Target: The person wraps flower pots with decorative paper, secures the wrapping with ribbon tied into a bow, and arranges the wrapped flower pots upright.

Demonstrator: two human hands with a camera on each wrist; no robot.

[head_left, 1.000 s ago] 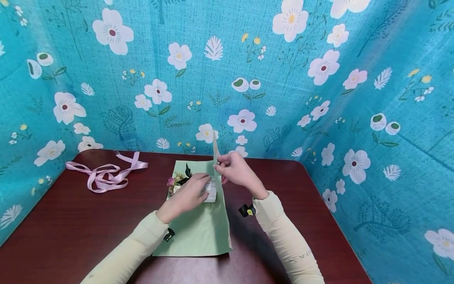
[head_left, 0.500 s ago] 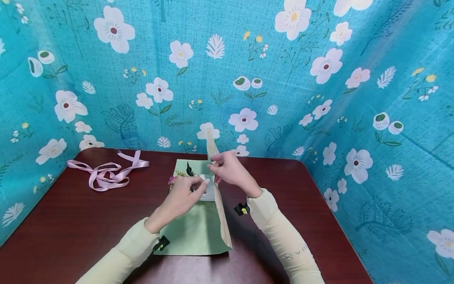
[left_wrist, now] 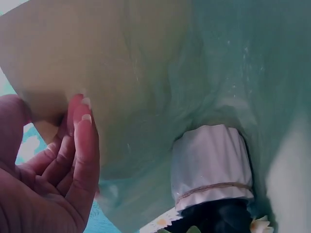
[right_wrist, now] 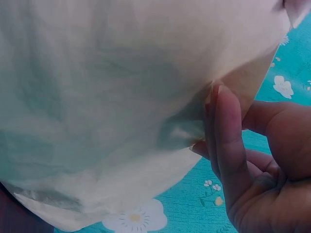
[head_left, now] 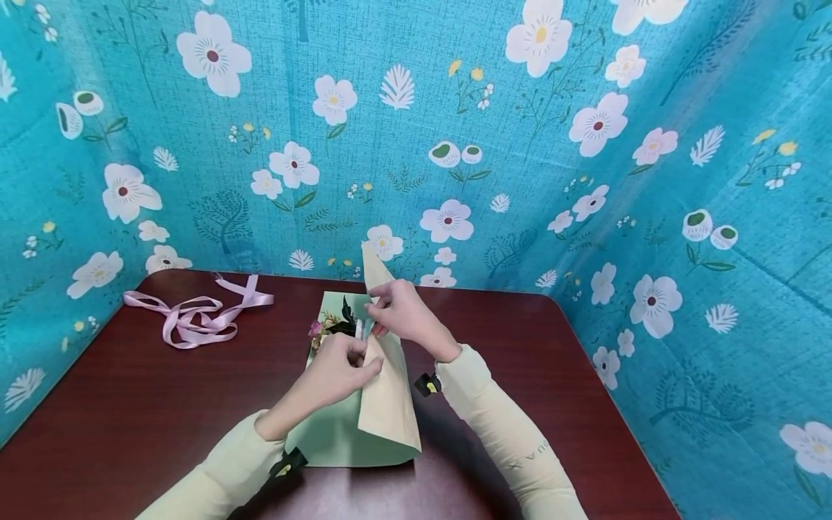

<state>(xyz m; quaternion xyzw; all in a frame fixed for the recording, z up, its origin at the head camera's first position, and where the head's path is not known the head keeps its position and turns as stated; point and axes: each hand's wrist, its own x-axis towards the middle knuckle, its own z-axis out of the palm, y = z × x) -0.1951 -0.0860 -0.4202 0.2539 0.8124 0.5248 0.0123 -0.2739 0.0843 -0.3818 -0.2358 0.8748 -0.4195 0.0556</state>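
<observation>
A sheet of wrapping paper (head_left: 390, 397), green inside and cream outside, has its right side folded up and leftward. My left hand (head_left: 338, 368) pinches the folded edge near its middle. Farther up the same edge, my right hand (head_left: 404, 314) pinches it between thumb and fingers, also visible in the right wrist view (right_wrist: 238, 145). Beneath the flap lies a small bunch of flowers (head_left: 316, 329) with pink blooms and dark leaves. Its white-wrapped base (left_wrist: 211, 160), tied with brown twine, shows in the left wrist view; from the head, the flap covers most of it.
A loose tangle of pink ribbon (head_left: 188, 318) lies at the back left of the dark red-brown table (head_left: 162, 412). A blue floral curtain (head_left: 390, 144) hangs right behind the table and along its right side.
The paper's right side has swung up and over to the left, covering the white base. My left hand has left the bundle and taken the edge; my right hand has moved left with it.
</observation>
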